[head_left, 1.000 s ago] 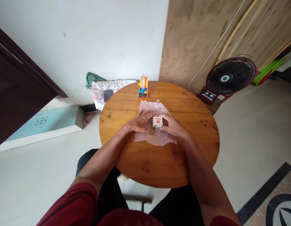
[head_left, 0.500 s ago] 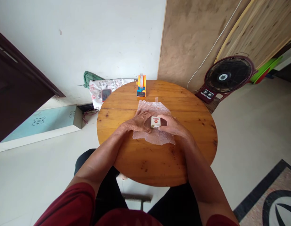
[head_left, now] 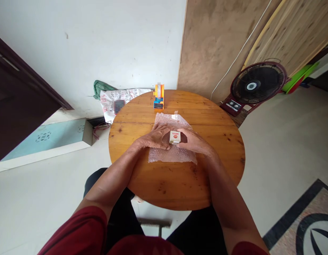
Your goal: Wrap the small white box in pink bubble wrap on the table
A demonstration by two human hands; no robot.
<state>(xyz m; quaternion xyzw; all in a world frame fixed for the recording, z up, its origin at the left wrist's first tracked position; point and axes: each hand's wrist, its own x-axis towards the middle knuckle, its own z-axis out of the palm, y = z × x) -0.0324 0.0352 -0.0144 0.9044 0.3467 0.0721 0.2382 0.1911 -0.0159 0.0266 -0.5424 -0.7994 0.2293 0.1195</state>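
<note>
A small pale box (head_left: 175,137) with a red mark on top sits on a sheet of bubble wrap (head_left: 171,156) on the round wooden table. My right hand (head_left: 195,141) grips the box at its right side between thumb and fingers. On the left, my left hand (head_left: 157,137) lies on the bubble wrap with its fingers stretched out, its thumb close to the box's left side. A short strip of tape (head_left: 176,113) sticks up at the wrap's far edge.
An orange and blue tape dispenser (head_left: 159,97) stands at the far side of the wooden table (head_left: 164,191). Behind the table, a printed white sack (head_left: 108,106) leans by the wall. A dark red fan (head_left: 251,86) stands to the right.
The near left edge of the bubble wrap now lies flatter and reaches closer to me. Both hands and the box have hardly moved.
</note>
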